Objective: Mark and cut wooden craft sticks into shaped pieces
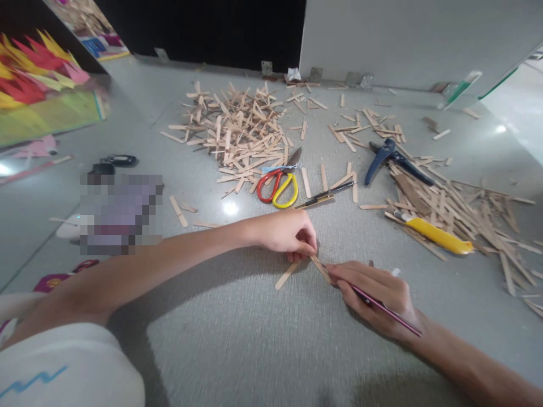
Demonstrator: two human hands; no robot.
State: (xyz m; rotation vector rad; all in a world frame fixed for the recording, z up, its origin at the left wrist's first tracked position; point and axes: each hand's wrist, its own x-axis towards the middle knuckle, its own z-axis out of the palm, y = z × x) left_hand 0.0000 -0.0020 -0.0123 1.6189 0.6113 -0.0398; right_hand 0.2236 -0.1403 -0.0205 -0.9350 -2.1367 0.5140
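Observation:
My left hand (288, 233) is closed, its thumb and fingers pinching the upper end of a wooden craft stick (321, 270). Another craft stick (287, 275) slants out from beneath the same hand and lies on the grey surface. My right hand (377, 291) grips a slim, dark pink pen-like tool (394, 315). The tip of that tool meets the pinched stick, close to my left fingertips, and is partly hidden by my fingers. Scissors (278, 189) with one red and one yellow handle lie just beyond my left hand.
A heap of craft sticks (241, 133) lies at the back, and more stick pieces (458, 215) are scattered on the right. Near these are blue-handled cutters (390, 158), a yellow utility knife (439, 234) and a slim black tool (326, 196). A blurred-out object (123, 215) lies left.

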